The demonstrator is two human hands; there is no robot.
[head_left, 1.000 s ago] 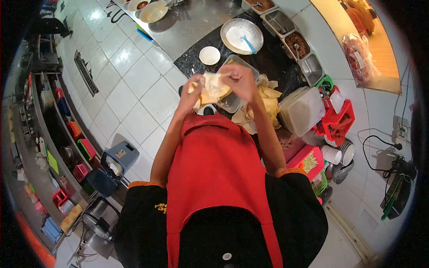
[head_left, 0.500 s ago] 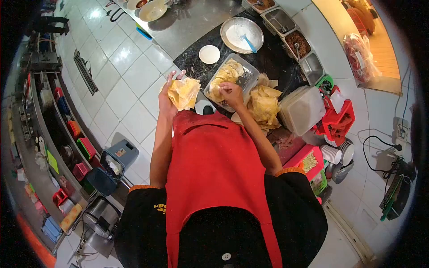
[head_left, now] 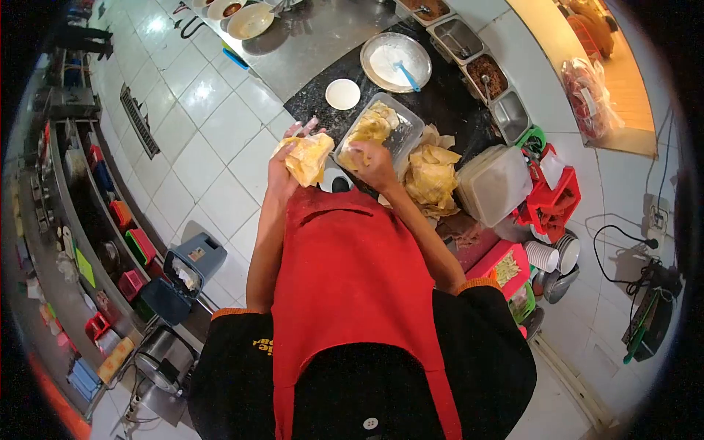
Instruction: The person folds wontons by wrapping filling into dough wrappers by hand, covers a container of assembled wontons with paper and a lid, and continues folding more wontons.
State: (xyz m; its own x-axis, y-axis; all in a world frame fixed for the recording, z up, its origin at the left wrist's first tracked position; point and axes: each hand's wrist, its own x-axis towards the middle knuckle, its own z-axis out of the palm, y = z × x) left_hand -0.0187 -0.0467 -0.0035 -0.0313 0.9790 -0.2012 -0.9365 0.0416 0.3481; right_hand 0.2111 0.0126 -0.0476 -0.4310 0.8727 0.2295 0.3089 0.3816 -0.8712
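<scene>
My left hand (head_left: 282,173) holds a crumpled yellowish wrapper sheet (head_left: 309,158), its fingers spread behind and around it. My right hand (head_left: 375,166) is at the near end of a clear plastic container (head_left: 405,132), fingers curled by the pale yellow folded pieces (head_left: 375,123) inside; what its fingertips hold is hidden. Right of the container lies a heap of yellow-stained wrappers (head_left: 431,177). A small white bowl (head_left: 342,94) stands beyond the container, and farther back a metal bowl of white powder (head_left: 396,61) has a blue-handled utensil (head_left: 408,76) in it.
Metal trays (head_left: 487,75) with dark filling line the right wall. Stacked clear lids (head_left: 496,183), a red basket (head_left: 551,203) and paper cups (head_left: 541,257) stand at the right. A bin (head_left: 196,261) is on the floor at the left. A person's dark-clothed leg (head_left: 84,38) shows at the upper left.
My hands were together on a wrapper, then parted. The wrapper went left with my left hand and is now more bunched. My right hand moved down to the container and its pieces.
</scene>
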